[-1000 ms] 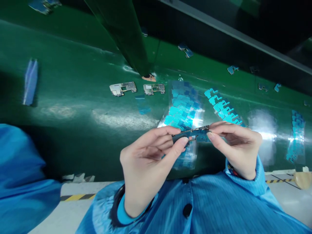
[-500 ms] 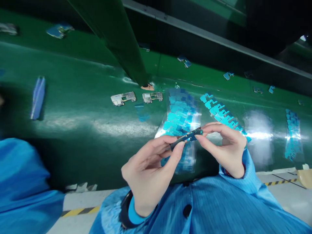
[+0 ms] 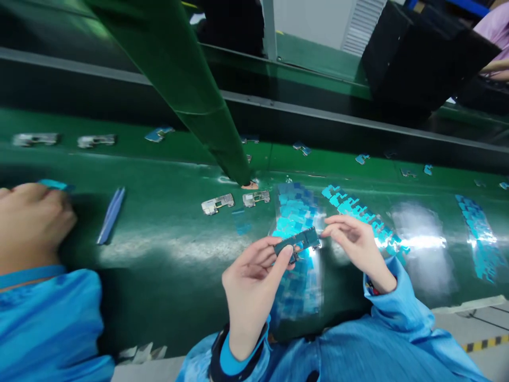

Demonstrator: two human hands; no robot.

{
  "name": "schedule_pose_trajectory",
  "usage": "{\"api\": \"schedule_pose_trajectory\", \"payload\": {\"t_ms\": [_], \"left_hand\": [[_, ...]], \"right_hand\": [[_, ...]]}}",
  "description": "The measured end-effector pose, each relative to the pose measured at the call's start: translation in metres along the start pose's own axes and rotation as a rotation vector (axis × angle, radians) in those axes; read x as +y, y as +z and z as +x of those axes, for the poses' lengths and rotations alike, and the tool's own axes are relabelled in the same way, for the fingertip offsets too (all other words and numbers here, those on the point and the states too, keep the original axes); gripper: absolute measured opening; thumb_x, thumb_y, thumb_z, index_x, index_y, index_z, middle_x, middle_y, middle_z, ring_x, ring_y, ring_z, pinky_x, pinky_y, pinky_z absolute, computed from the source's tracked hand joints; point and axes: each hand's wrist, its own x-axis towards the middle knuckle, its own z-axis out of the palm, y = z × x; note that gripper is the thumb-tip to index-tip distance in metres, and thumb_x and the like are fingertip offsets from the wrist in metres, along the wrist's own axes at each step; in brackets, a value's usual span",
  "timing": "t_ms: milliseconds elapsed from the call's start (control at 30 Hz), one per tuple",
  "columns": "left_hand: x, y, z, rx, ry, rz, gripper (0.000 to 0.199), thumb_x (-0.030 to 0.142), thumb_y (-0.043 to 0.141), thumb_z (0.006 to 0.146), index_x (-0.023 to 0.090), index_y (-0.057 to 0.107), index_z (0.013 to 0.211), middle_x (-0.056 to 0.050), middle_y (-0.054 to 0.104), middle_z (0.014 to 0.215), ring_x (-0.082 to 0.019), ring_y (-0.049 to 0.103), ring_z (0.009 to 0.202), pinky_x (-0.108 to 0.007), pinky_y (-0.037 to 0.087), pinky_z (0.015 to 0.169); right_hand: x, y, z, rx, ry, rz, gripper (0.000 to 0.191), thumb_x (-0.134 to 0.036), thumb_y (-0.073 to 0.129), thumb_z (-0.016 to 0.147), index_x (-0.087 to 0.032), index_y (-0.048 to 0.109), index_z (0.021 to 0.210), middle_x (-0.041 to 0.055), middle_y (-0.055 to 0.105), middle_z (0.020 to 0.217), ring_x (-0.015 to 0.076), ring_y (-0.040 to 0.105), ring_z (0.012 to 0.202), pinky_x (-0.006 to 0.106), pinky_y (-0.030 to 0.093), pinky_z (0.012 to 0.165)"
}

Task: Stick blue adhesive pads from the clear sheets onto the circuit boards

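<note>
My left hand (image 3: 254, 276) pinches a dark phone circuit board (image 3: 298, 242) by its left end, thumb in front and fingers behind. The board is tilted, its right end higher. Close to that right end is my right hand (image 3: 353, 239), thumb and forefinger brought together; whether anything is between them is too small to tell. Below the board lies a clear sheet covered with overlapping blue film pieces (image 3: 298, 297). Two more circuit boards (image 3: 218, 203) lie on the green bench beyond my left hand.
Blue tweezers (image 3: 111, 216) lie to the left, near another person's hand (image 3: 34, 225). A slanted green post (image 3: 214, 122) stands at the bench's back. Several boards (image 3: 96, 140) lie along the rear strip. More blue film strips (image 3: 358, 209) lie to the right.
My right fingertips have shifted from the board's end to just beside it. The board now shows more of its flat face. The view has tilted up, and a neighbour's hand has appeared at left.
</note>
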Motion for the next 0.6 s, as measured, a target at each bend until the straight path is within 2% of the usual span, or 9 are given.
{"api": "schedule_pose_trajectory", "payload": {"t_ms": [100, 167, 233, 300, 367, 433, 500, 567, 600], "left_hand": [[-0.006, -0.002, 0.003, -0.065, -0.045, -0.012, 0.026, 0.029, 0.085, 0.067, 0.018, 0.068, 0.083, -0.002, 0.077, 0.069, -0.022, 0.076, 0.065, -0.025, 0.065, 0.058], [-0.011, -0.004, 0.006, -0.090, -0.051, 0.014, 0.031, 0.032, 0.083, 0.071, 0.018, 0.068, 0.094, -0.005, 0.080, 0.079, -0.021, 0.077, 0.072, -0.025, 0.065, 0.066], [-0.015, -0.007, 0.010, -0.080, -0.001, 0.045, 0.044, 0.035, 0.080, 0.075, 0.019, 0.064, 0.113, -0.009, 0.079, 0.100, -0.022, 0.077, 0.087, -0.028, 0.063, 0.078], [-0.018, -0.012, 0.014, -0.067, 0.063, 0.057, 0.055, 0.040, 0.076, 0.078, 0.022, 0.056, 0.126, -0.011, 0.075, 0.116, -0.024, 0.073, 0.101, -0.032, 0.061, 0.085], [-0.020, -0.019, 0.017, -0.069, 0.097, 0.052, 0.057, 0.042, 0.074, 0.080, 0.023, 0.054, 0.129, -0.012, 0.074, 0.118, -0.025, 0.073, 0.102, -0.034, 0.061, 0.085], [-0.021, -0.026, 0.017, -0.070, 0.107, 0.046, 0.053, 0.042, 0.073, 0.081, 0.023, 0.056, 0.127, -0.010, 0.076, 0.114, -0.024, 0.074, 0.098, -0.033, 0.061, 0.083], [-0.020, -0.035, 0.015, -0.044, 0.120, 0.044, 0.046, 0.040, 0.073, 0.081, 0.024, 0.060, 0.121, -0.008, 0.077, 0.110, -0.022, 0.075, 0.094, -0.030, 0.060, 0.082], [-0.018, -0.043, 0.012, 0.011, 0.121, 0.054, 0.038, 0.038, 0.074, 0.080, 0.023, 0.065, 0.114, -0.005, 0.078, 0.103, -0.019, 0.075, 0.090, -0.026, 0.059, 0.080], [-0.018, -0.047, 0.010, 0.048, 0.122, 0.067, 0.034, 0.037, 0.074, 0.080, 0.022, 0.067, 0.110, -0.005, 0.078, 0.100, -0.018, 0.075, 0.088, -0.024, 0.059, 0.078]], "right_hand": [[-0.009, 0.013, -0.004, -0.204, 0.049, 0.092, 0.030, -0.045, 0.073, 0.077, -0.017, 0.063, 0.072, 0.0020, 0.073, 0.065, 0.0133, 0.069, 0.059, 0.023, 0.055, 0.058], [-0.009, 0.018, 0.007, -0.258, 0.083, 0.035, 0.041, -0.053, 0.070, 0.078, -0.017, 0.057, 0.061, 0.0019, 0.070, 0.058, 0.0120, 0.065, 0.052, 0.023, 0.054, 0.054], [-0.001, 0.013, 0.034, -0.224, 0.092, -0.056, 0.048, -0.060, 0.065, 0.078, -0.017, 0.058, 0.060, 0.0029, 0.069, 0.058, 0.0112, 0.063, 0.050, 0.023, 0.054, 0.054], [0.007, -0.001, 0.074, -0.139, 0.087, -0.146, 0.050, -0.062, 0.064, 0.078, -0.016, 0.059, 0.060, 0.0043, 0.068, 0.058, 0.0105, 0.061, 0.048, 0.023, 0.053, 0.052], [0.012, -0.021, 0.116, -0.038, 0.085, -0.231, 0.047, -0.058, 0.065, 0.080, -0.016, 0.058, 0.061, 0.0056, 0.067, 0.058, 0.0106, 0.059, 0.047, 0.024, 0.052, 0.051], [0.011, -0.040, 0.148, 0.045, 0.077, -0.331, 0.038, -0.050, 0.069, 0.081, -0.014, 0.064, 0.072, 0.0094, 0.070, 0.064, 0.0153, 0.065, 0.057, 0.029, 0.056, 0.060], [0.009, -0.051, 0.157, 0.113, 0.056, -0.434, 0.035, -0.041, 0.072, 0.081, -0.009, 0.067, 0.094, 0.0179, 0.073, 0.084, 0.0252, 0.071, 0.081, 0.040, 0.057, 0.079], [0.010, -0.050, 0.142, 0.144, 0.028, -0.517, 0.046, -0.034, 0.071, 0.083, -0.006, 0.061, 0.118, 0.0255, 0.068, 0.112, 0.0337, 0.064, 0.111, 0.052, 0.047, 0.101], [0.013, -0.045, 0.126, 0.128, 0.001, -0.548, 0.051, -0.033, 0.069, 0.084, -0.007, 0.057, 0.127, 0.0255, 0.063, 0.125, 0.0346, 0.057, 0.123, 0.054, 0.040, 0.109]]}}
